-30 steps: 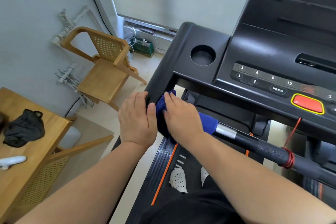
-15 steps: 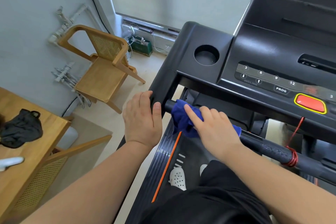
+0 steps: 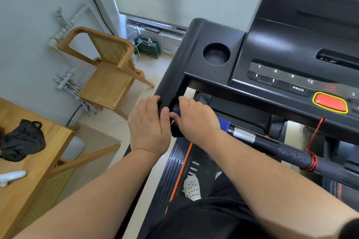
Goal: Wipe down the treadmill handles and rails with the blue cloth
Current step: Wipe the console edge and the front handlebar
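A black treadmill console (image 3: 272,60) fills the upper right. Its black front handle bar (image 3: 287,153) runs from the left side rail (image 3: 171,87) toward the lower right, with a silver sensor band. My right hand (image 3: 196,120) presses the blue cloth (image 3: 223,122) around the bar's left end, where it meets the rail; most of the cloth is hidden under the hand. My left hand (image 3: 148,128) grips the lower end of the left side rail, thumb next to the cloth.
A red safety cord (image 3: 310,161) is wound on the bar at the right. A wooden chair (image 3: 108,72) stands left by the wall. A wooden table (image 3: 17,170) with a black bag is at the lower left. White shoes show on the belt.
My right hand slid the cloth right along the bar half a second ago, then back left to the bar's end by the rail. My left hand stayed on the rail.
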